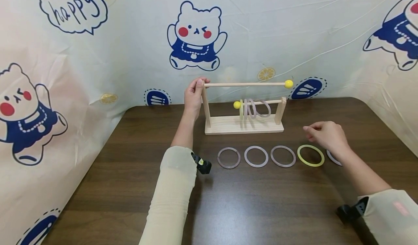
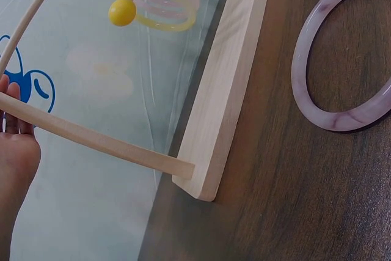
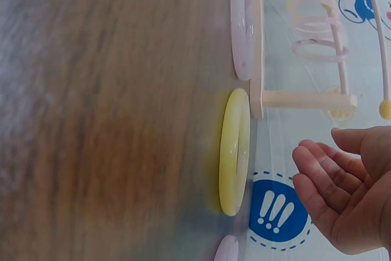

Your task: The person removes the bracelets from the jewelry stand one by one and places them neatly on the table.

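My left hand (image 1: 193,95) grips the top of the left post of a wooden bangle rack (image 1: 228,126), thumb in front and fingers behind. The rack's long upper rod (image 1: 245,84) is bare and ends in a yellow ball. Several bangles, one yellow and the others pale purple, hang on the lower rod. My right hand (image 1: 328,136) holds nothing; its fingers are loosely bent in the right wrist view. It hovers right of the rack, above a yellow-green bangle (image 1: 299,154) and a pale bangle (image 1: 333,160) partly hidden by the forearm.
In front of the rack, a purple bangle (image 1: 219,158), a whitish bangle (image 1: 246,157) and another purple one (image 1: 272,156) lie in a row on the brown table (image 1: 130,194). A printed cloth (image 1: 137,56) hangs behind the table.
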A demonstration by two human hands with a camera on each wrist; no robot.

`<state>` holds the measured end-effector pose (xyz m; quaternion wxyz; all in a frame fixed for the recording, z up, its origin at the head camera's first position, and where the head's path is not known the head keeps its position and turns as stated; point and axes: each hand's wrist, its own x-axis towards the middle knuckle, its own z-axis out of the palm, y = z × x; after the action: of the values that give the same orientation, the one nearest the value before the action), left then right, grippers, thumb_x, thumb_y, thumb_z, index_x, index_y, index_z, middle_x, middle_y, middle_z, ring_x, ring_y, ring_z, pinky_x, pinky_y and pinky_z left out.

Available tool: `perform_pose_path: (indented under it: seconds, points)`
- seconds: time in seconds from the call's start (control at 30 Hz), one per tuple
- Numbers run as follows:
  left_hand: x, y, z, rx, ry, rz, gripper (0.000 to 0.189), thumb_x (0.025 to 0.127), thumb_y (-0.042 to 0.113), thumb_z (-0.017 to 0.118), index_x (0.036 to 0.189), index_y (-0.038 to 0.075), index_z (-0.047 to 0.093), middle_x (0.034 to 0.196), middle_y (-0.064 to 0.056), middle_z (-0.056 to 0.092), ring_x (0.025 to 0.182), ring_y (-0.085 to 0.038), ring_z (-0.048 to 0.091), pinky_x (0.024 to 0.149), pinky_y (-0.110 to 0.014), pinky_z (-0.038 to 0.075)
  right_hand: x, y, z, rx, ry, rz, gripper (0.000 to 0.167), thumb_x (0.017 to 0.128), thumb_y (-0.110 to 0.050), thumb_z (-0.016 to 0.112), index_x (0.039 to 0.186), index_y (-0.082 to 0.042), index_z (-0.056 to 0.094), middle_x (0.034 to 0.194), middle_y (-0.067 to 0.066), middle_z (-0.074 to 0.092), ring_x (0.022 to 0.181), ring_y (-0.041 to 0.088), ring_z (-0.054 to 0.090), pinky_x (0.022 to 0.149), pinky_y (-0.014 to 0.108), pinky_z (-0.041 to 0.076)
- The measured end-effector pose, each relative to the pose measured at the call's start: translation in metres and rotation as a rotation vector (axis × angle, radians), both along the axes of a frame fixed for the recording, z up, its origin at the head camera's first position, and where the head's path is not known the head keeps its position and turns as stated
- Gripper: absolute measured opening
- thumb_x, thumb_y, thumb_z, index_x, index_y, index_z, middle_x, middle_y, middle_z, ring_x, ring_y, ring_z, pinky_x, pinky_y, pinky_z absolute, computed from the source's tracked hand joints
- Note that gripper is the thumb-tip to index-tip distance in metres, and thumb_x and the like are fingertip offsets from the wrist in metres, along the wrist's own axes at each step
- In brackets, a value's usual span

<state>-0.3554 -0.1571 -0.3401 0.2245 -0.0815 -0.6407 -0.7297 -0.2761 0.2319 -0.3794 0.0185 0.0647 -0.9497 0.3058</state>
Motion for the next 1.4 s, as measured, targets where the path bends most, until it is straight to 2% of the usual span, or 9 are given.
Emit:
perform_pose_path:
  seconds: [0.33,0.7,0.97,1.03,1.23,1.4]
  points:
    - [0.0,0.0,0.001,-0.003,-0.005,0.016,0.031,0.096,0.026,0.049,0.106,0.0,0.063,0.093,0.002,0.066,0.104,-0.033,0.053,0.088,-0.027,0.04,-0.003,-0.011,0.003,-0.014,-0.003,0.026,0.044,0.094,-0.036,0.053,0.096,0.005,0.068,0.07,0.008,0.068,0.068,0.024,0.066,0.068,0.046,0.043]
    - [0.001,-0.001,0.001,0.004,0.012,0.008,0.033,0.096,0.025,0.049,0.107,-0.003,0.061,0.091,0.005,0.066,0.108,-0.039,0.048,0.088,-0.027,0.039,-0.009,-0.031,0.009,-0.014,0.035,0.057,0.039,0.092,-0.035,0.056,0.09,0.002,0.07,0.067,0.005,0.067,0.066,0.019,0.063,0.063,0.036,0.041]
    - [0.0,0.0,0.001,-0.004,0.002,0.015,0.032,0.096,0.026,0.049,0.105,-0.001,0.063,0.092,0.003,0.066,0.093,-0.014,0.056,0.088,-0.027,0.04,-0.012,-0.042,0.01,-0.018,0.036,0.08,0.033,0.092,-0.029,0.058,0.091,0.002,0.069,0.067,0.006,0.067,0.065,0.019,0.062,0.059,0.032,0.041]
    - [-0.001,0.0,0.001,-0.005,0.002,0.012,0.032,0.095,0.027,0.05,0.105,-0.001,0.063,0.092,0.002,0.066,0.094,-0.016,0.056,0.088,-0.027,0.04,-0.012,-0.044,0.01,-0.02,0.037,0.083,0.032,0.092,-0.029,0.058,0.091,0.002,0.07,0.067,0.005,0.067,0.065,0.019,0.062,0.059,0.032,0.04]
    - [0.0,0.0,0.001,-0.009,0.007,0.009,0.035,0.096,0.027,0.049,0.108,-0.003,0.061,0.093,0.002,0.066,0.106,-0.035,0.051,0.088,-0.028,0.04,-0.011,-0.052,0.011,-0.019,0.04,0.088,0.033,0.091,-0.029,0.058,0.092,0.001,0.07,0.067,0.005,0.067,0.066,0.018,0.062,0.059,0.032,0.039]
    - [0.0,0.0,0.001,-0.004,-0.006,0.014,0.033,0.096,0.026,0.049,0.107,-0.002,0.062,0.093,0.002,0.066,0.099,-0.022,0.055,0.088,-0.028,0.04,-0.012,-0.061,0.011,-0.039,0.035,0.099,0.03,0.091,-0.026,0.06,0.093,0.003,0.069,0.067,0.005,0.067,0.067,0.023,0.064,0.056,0.031,0.038]
